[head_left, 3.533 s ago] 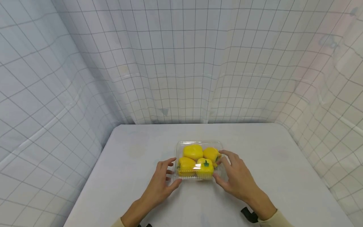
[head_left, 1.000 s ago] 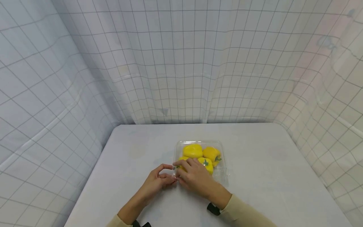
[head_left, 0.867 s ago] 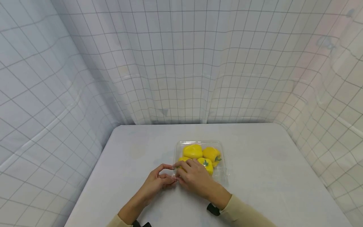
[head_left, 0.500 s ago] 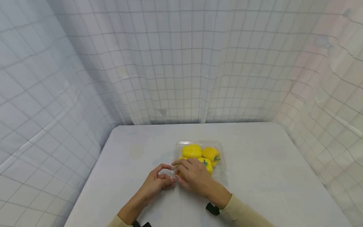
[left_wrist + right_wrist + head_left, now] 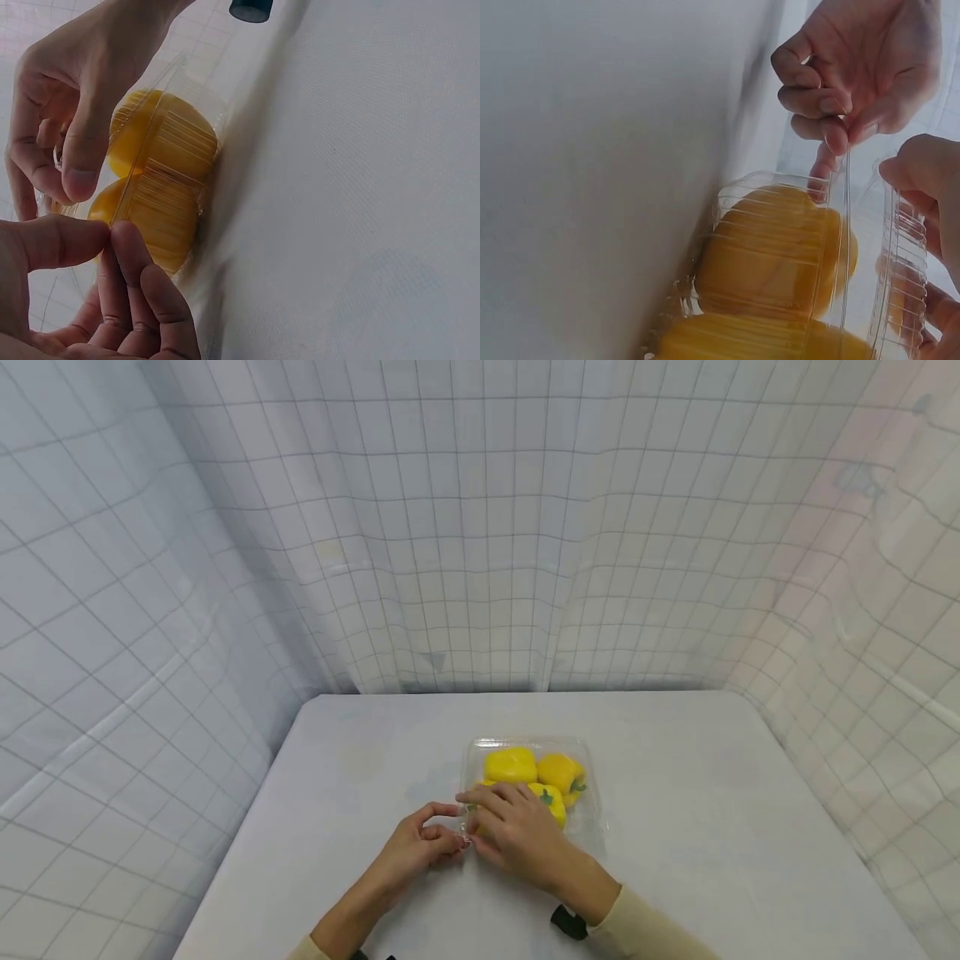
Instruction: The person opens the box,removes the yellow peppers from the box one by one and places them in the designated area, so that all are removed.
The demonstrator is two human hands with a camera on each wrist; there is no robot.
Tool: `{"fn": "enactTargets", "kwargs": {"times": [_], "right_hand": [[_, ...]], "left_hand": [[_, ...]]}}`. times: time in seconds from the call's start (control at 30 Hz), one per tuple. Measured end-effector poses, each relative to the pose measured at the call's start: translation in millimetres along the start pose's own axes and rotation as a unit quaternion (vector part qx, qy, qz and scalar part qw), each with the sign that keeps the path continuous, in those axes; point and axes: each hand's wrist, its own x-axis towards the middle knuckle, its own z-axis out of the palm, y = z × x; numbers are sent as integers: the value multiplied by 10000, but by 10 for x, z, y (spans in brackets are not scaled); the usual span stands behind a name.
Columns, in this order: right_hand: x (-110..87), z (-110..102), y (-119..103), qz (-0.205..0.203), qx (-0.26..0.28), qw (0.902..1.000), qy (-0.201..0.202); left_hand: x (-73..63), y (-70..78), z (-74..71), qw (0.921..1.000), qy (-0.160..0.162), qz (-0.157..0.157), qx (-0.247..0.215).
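Observation:
A clear plastic clamshell container (image 5: 588, 839) stands on the white table, with several yellow bell peppers (image 5: 510, 765) inside. At its front left corner, my left hand (image 5: 420, 843) pinches the thin rim between thumb and fingertips, as the right wrist view shows. My right hand (image 5: 521, 835) reaches across the front, its fingers over the top at that same corner and hiding part of the front peppers. In the right wrist view its thumb (image 5: 911, 163) presses the corner of the ribbed lid (image 5: 904, 259). Behind the ribbed front wall, two peppers (image 5: 180, 135) show in the left wrist view.
The white table (image 5: 360, 760) extends around the container on all sides. White grid-patterned curtains (image 5: 480, 568) hang behind it and to both sides. A black wrist device (image 5: 570, 922) sits under the right wrist.
Since the oldest frame, my right hand has moved from the container's right side to its front left corner, and my left hand has pinched the rim there. Over the last second both hands barely move.

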Motion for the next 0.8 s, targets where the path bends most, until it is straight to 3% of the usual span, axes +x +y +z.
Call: {"fn": "enactTargets", "kwargs": {"times": [0.37,0.8], "right_hand": [[-139,-185,24,224,-148,9995,-185],[-384,-252,139,398,-189,9988,-215]], "left_hand": [[2,-7,39,9987,392,-104,322],[25,3,126,9929,885,74,792]]}}
